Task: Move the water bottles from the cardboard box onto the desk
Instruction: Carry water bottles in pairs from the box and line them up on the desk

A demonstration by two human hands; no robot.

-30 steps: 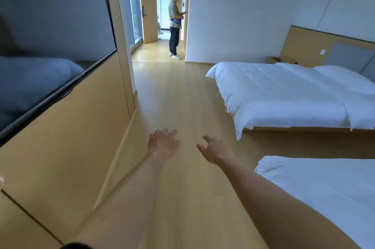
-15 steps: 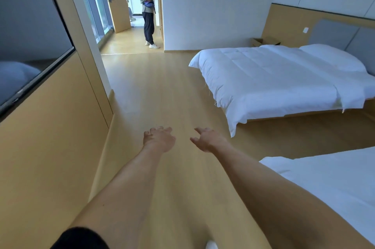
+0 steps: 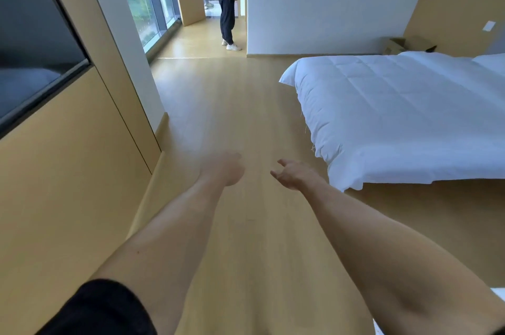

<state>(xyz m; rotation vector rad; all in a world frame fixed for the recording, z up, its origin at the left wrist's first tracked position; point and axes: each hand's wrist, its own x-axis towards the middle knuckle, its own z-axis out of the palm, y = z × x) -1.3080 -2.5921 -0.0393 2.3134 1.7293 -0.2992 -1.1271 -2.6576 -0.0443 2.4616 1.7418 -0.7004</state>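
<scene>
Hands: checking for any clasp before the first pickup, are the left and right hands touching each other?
Apart. The head view shows bare wooden floor plainly between the left hand and the right hand; both hold nothing.

Showing pale honey wood floor [image 3: 232,105], plain white quilted bed [image 3: 404,116] at right, brown cardboard box [image 3: 396,45] far right, black sleeve [image 3: 103,310] near left, dark glass panel [image 3: 30,42] left, white wall [image 3: 328,1].
</scene>
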